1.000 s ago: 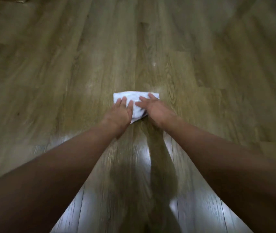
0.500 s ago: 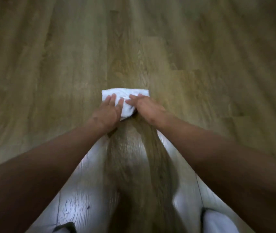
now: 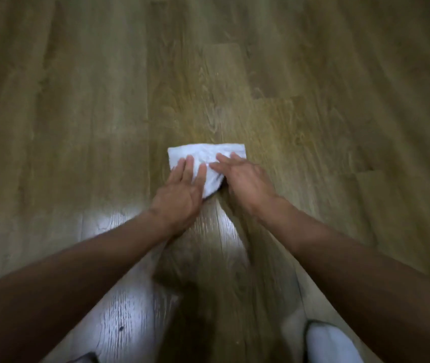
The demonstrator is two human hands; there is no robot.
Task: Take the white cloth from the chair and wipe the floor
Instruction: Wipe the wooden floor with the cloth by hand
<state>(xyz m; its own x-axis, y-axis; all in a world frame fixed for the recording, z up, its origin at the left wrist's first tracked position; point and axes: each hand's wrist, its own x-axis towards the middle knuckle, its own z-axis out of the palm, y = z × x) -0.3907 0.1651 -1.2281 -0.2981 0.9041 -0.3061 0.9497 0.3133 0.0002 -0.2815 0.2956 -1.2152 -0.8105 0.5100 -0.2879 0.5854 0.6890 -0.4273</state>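
A view from above looked down at two bare forearms reaching forward over a wood-plank floor (image 3: 77, 100). A folded white cloth (image 3: 208, 153) lay flat on the floor near the middle of the view, its far edge straight and its near corner tapering to a point between the two wrists. The left hand (image 3: 180, 192) rested palm down on the cloth's left part, fingers straight and close together, pressing the fabric against the planks. The right hand (image 3: 245, 179) lay palm down on the cloth's right part, its fingers stretched toward the left so that the fingertips came near those of the left hand. Neither hand curled round or pinched the cloth; both pressed it flat. Pale glare from a light shone on the planks beneath the arms. At the bottom right edge, just beside the right forearm, the toe of a white shoe (image 3: 329, 344) showed, and a sliver of another shoe (image 3: 84, 358) showed at the bottom left, too little to describe.
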